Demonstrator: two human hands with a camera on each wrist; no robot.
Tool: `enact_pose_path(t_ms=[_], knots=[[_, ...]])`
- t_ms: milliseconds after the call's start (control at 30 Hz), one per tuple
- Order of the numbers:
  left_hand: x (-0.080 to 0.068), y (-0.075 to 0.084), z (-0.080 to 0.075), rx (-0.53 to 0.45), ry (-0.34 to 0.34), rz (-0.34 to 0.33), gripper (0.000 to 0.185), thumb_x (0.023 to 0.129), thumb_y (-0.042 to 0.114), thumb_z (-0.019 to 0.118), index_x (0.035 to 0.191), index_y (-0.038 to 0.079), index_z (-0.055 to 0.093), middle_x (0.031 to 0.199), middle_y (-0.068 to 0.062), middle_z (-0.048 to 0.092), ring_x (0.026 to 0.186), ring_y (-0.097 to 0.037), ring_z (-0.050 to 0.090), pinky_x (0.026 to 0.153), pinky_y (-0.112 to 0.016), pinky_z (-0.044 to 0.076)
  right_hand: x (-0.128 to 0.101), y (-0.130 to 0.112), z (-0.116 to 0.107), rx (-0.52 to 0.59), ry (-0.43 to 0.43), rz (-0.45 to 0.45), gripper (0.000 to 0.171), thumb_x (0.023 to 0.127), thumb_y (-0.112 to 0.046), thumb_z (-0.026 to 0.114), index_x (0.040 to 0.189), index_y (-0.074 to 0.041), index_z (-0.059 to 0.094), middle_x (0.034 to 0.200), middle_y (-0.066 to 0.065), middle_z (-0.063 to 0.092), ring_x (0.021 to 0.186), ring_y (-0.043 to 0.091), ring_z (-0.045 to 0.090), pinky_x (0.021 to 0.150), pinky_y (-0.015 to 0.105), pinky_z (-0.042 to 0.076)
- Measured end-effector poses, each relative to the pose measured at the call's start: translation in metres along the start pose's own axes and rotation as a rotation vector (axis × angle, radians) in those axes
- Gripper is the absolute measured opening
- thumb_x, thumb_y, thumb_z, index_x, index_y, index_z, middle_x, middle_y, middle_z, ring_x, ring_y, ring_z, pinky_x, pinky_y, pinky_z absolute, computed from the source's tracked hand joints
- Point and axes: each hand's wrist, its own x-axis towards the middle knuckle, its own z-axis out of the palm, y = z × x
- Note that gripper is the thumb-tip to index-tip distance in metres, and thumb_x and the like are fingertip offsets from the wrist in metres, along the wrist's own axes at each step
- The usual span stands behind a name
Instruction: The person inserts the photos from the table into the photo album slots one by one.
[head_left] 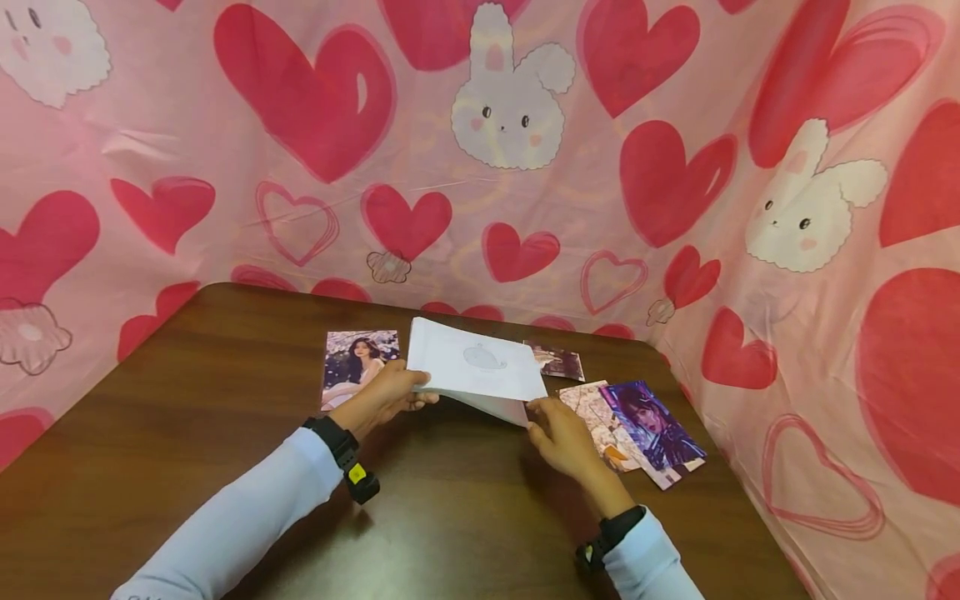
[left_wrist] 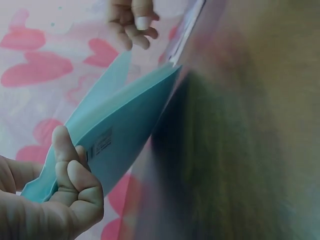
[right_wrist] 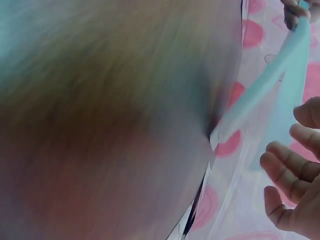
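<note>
My left hand [head_left: 390, 393] grips the left end of a thin white notebook [head_left: 476, 367], thumb on top and fingers beneath. A small whale drawing [head_left: 483, 357] is on its upper face. The notebook is held over the table and parts at its right end, its top leaf lifted from the rest. In the left wrist view, a barcode label [left_wrist: 102, 142] shows on its underside. My right hand [head_left: 562, 437] is by the notebook's right corner. Its fingers [right_wrist: 285, 175] are loosely bent and spread, apart from the leaves in the right wrist view.
On the brown wooden table [head_left: 420, 517], a picture card of a woman [head_left: 362, 358] lies left of the notebook. To the right are a pink blossom card [head_left: 592, 412], an overlapping purple card [head_left: 656, 429] and a dark card [head_left: 562, 364]. Pink heart-patterned cloth [head_left: 420, 158] hangs behind.
</note>
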Motion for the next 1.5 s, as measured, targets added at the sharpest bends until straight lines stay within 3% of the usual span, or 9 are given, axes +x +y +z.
enact_pose_path(t_ms=[133,333,667,900,1133,1333,1500], knots=[[-0.015,-0.004,-0.007,0.019,-0.033,0.003,0.029,0.097,0.005,0.041,0.120,-0.011,0.034,0.094,-0.017,0.059,0.068,-0.017,0.064,0.057,-0.023,0.045,-0.006,0.000,-0.007,0.035,0.053,0.011,0.017,0.081,-0.006,0.066,0.097,-0.004,0.061,0.085,0.004,0.061,0.079,0.021,0.060,0.070,0.040,0.049],[-0.038,-0.013,-0.012,0.035,-0.065,-0.024,0.030,0.098,0.005,0.041,0.122,-0.011,0.033,0.094,-0.017,0.060,0.069,-0.019,0.065,0.059,-0.024,0.046,-0.014,0.006,-0.009,0.036,0.096,0.003,0.015,0.080,-0.003,0.066,0.095,-0.004,0.063,0.081,0.001,0.060,0.074,0.017,0.059,0.066,0.036,0.050],[-0.068,-0.028,-0.004,0.096,-0.154,-0.029,0.027,0.095,0.004,0.044,0.111,-0.018,0.043,0.088,-0.019,0.065,0.065,-0.019,0.065,0.055,-0.022,0.045,-0.021,0.010,-0.004,0.022,0.035,0.019,0.017,0.079,-0.005,0.065,0.096,-0.003,0.064,0.078,-0.002,0.056,0.069,0.015,0.053,0.062,0.032,0.046],[-0.078,-0.034,0.001,0.136,-0.142,-0.077,0.026,0.094,0.008,0.047,0.104,-0.016,0.046,0.086,-0.023,0.065,0.065,-0.023,0.067,0.050,-0.022,0.044,-0.021,0.009,-0.003,0.014,-0.006,0.053,0.016,0.081,-0.004,0.067,0.097,-0.002,0.063,0.080,0.000,0.057,0.071,0.017,0.054,0.064,0.034,0.046],[-0.080,-0.039,0.002,0.320,-0.043,-0.128,0.029,0.090,0.019,0.057,0.101,-0.007,0.048,0.069,-0.015,0.064,0.052,-0.021,0.063,0.043,-0.023,0.039,-0.022,0.010,-0.001,0.016,-0.034,0.072,0.017,0.081,-0.004,0.067,0.097,-0.003,0.063,0.081,0.000,0.057,0.071,0.017,0.053,0.064,0.034,0.046],[-0.081,-0.038,-0.002,0.614,0.042,-0.071,0.035,0.080,0.024,0.073,0.089,-0.002,0.050,0.063,-0.011,0.052,0.045,-0.016,0.046,0.041,-0.024,0.041,-0.024,0.011,-0.001,0.009,-0.038,0.062,0.017,0.079,-0.004,0.068,0.095,-0.005,0.063,0.080,0.000,0.057,0.070,0.015,0.052,0.062,0.033,0.045],[-0.080,-0.037,-0.005,0.721,0.050,-0.026,0.041,0.076,0.022,0.078,0.090,-0.002,0.049,0.066,-0.011,0.051,0.043,-0.016,0.048,0.042,-0.027,0.047,-0.026,0.012,0.000,-0.004,-0.093,0.069,0.017,0.080,-0.006,0.069,0.096,-0.006,0.064,0.080,-0.003,0.055,0.070,0.012,0.050,0.063,0.031,0.046]])
